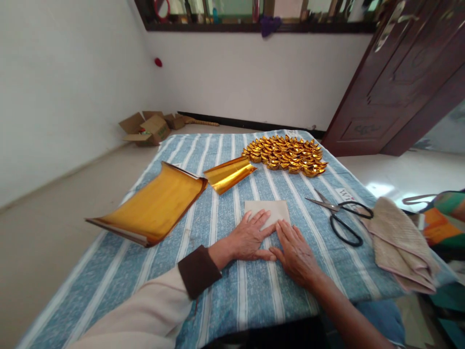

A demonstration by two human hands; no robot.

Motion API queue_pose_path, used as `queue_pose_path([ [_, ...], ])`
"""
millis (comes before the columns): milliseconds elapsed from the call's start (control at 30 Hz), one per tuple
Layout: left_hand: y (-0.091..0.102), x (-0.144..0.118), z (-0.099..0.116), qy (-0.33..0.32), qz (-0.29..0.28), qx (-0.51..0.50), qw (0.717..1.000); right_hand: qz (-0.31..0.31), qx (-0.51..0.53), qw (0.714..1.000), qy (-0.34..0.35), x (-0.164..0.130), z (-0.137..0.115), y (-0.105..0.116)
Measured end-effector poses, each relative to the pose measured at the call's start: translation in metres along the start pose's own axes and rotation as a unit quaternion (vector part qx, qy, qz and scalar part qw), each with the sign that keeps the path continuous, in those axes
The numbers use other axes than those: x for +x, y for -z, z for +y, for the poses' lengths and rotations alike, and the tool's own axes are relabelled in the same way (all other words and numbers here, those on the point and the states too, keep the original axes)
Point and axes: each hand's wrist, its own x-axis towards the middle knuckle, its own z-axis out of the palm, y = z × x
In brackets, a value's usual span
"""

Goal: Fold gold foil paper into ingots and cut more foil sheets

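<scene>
Both flat open hands, left hand [249, 238] and right hand [296, 251], pressing pale paper sheet [269, 210], long axis crosswise.

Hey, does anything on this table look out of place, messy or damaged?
Nothing looks damaged or spilled. The big gold foil stack curls up at its edges, and the cloth hangs off the table's right edge. Both hands, left hand and right hand, press flat on the paper.

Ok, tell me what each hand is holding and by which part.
Neither hand grips anything. The left hand and right hand lie flat, palms down, pressing the near edge of the pale paper sheet against the striped tablecloth.
</scene>
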Motion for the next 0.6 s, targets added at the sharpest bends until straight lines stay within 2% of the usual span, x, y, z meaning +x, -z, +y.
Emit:
queue_pose_path([
  [200, 0.000, -0.007, -0.006, -0.013, 0.005, 0.014, 1.000, -0.024, 0.007, 1.000, -0.011, 0.002, -0.001, 0.001],
  [433, 0.016, -0.028, -0.023, -0.039, -0.055, 0.035, 0.997, -0.059, 0.017, 0.998, -0.029, 0.005, -0.003, 0.004],
  [600, 0.025, -0.039, -0.032, -0.040, -0.071, 0.037, 0.996, -0.063, 0.017, 0.998, -0.027, 0.005, -0.003, 0.007],
])
